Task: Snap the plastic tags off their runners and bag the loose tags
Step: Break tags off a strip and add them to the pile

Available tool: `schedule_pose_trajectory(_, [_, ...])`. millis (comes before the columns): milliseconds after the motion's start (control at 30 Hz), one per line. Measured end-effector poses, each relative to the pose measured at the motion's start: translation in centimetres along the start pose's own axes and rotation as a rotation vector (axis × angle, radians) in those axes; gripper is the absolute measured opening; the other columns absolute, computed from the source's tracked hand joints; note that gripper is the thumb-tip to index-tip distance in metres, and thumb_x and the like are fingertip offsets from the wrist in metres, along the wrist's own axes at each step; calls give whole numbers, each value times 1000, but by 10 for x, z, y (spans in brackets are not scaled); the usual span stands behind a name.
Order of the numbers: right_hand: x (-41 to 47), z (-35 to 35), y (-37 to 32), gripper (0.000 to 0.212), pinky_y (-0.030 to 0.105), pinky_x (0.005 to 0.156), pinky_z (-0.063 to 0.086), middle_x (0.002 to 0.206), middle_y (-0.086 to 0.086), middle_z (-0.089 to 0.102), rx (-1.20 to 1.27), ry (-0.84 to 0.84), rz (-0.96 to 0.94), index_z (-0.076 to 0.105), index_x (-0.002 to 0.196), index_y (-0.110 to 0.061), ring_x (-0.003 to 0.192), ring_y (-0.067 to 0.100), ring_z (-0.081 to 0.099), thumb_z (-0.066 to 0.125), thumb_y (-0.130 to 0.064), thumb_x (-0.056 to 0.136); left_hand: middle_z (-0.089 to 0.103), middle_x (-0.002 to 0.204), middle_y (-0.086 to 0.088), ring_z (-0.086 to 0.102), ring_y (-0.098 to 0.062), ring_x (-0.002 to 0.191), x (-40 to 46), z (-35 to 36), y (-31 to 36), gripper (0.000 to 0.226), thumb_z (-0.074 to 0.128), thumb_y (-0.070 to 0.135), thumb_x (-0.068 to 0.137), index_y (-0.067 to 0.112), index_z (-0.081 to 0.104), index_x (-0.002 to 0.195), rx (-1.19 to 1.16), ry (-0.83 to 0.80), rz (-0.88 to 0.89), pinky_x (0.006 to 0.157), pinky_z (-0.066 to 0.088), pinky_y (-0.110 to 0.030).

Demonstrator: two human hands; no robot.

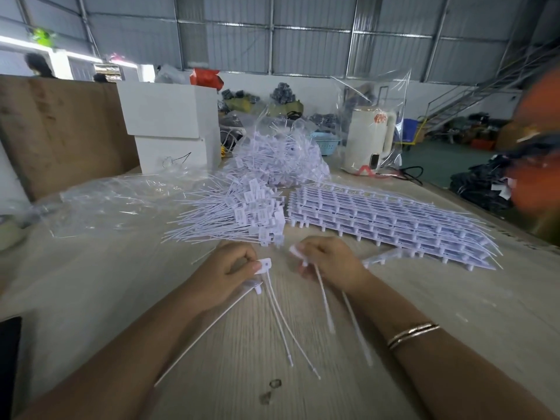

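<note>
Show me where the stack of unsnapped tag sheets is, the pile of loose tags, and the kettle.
stack of tag sheets [385, 221], head view, top sheet's middle
pile of loose tags [242, 207], head view, tag heads
kettle [368, 140], head view, body

The worktop [424, 313] is pale wood-grain laminate, matt. The loose tags [242, 207] and the stacked runners [378, 219] are white plastic — smooth, faintly glossy. The bags [115, 195] are clear, shiny film. Two bangles [413, 334] gleam like metal.

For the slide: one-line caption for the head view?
Both hands, left and right, hold loose tags before the uncut runner stack.
</note>
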State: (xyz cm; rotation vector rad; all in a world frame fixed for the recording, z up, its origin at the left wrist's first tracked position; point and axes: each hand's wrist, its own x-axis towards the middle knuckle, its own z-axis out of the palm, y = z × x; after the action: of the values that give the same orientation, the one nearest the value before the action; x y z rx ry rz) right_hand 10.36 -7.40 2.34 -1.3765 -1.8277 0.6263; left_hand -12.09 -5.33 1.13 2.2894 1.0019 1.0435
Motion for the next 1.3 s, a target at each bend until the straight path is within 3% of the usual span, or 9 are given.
schedule_pose_trajectory(167, [-8,-22,15,5,22,70,48,85,-6,67,-227,29,-26,60,86,-31,77,15,62,60,-34,90,61,95,6,52,-2,94,3,4,-2,9,59,11,89,20,61,90,-24,62,-68,82,37,-21])
schedule_pose_trajectory(367, [-6,27,-25,36,26,66,43,100,-4,67,-400,23,-286,50,115,-22,86,16,63,60,-42,87,62,102,-16,59,-34,98,2,4,5,22,47,16,96,5,66,100,-152,65,-39,90,46,-50])
schedule_pose_trajectory(467, [-9,35,-33,36,34,76,49,107,1,67,-356,-2,-314,48,118,-19,93,22,63,59,-36,88,64,100,6,56,-12,103,1,7,3,14,56,29,89,29,70,88,-79,-21,0,92,40,-28])
schedule_pose_trajectory(567, [-12,22,-28,31,34,79,49,106,3,67,-325,-62,-256,52,115,-16,92,21,63,58,-33,89,62,80,12,56,-4,87,2,3,5,28,58,27,87,43,60,65,-40,25,36,82,38,-27])
schedule_pose_trajectory(733, [-9,12,-10,15,24,62,42,75,-10,62,-370,-66,-190,63,96,-23,65,6,56,55,-35,92,63,76,11,58,-4,78,4,2,7,22,54,30,85,14,69,79,-40,-15,115,77,42,-24])
schedule_pose_trajectory(867, [-2,4,0,27,23,61,40,64,-15,59,-162,9,-33,58,71,-30,60,3,54,49,-28,97,64,91,7,54,-2,95,2,1,-2,10,59,19,88,14,68,90,-39,64,46,89,38,-21])
schedule_pose_trajectory(967, [-6,-13,10,9,25,67,48,77,-12,65,-265,13,-31,62,89,-34,71,8,60,54,-35,93,63,103,3,50,-17,108,2,2,-6,13,57,8,91,17,66,97,-31,69,-62,98,36,-35])
schedule_pose_trajectory(1100, [-9,2,0,23,23,64,45,87,-14,60,-355,-10,-164,56,111,-25,74,9,57,57,-32,90,58,115,2,46,-18,115,3,7,-2,21,52,10,94,18,65,107,84,104,-40,103,31,-39])
schedule_pose_trajectory(1300, [-6,32,-25,32,29,69,46,100,1,65,-331,-27,-335,47,116,-20,84,17,61,56,-37,90,58,106,16,44,-12,110,2,8,3,16,54,29,93,26,70,96,68,-20,-26,98,29,-27])
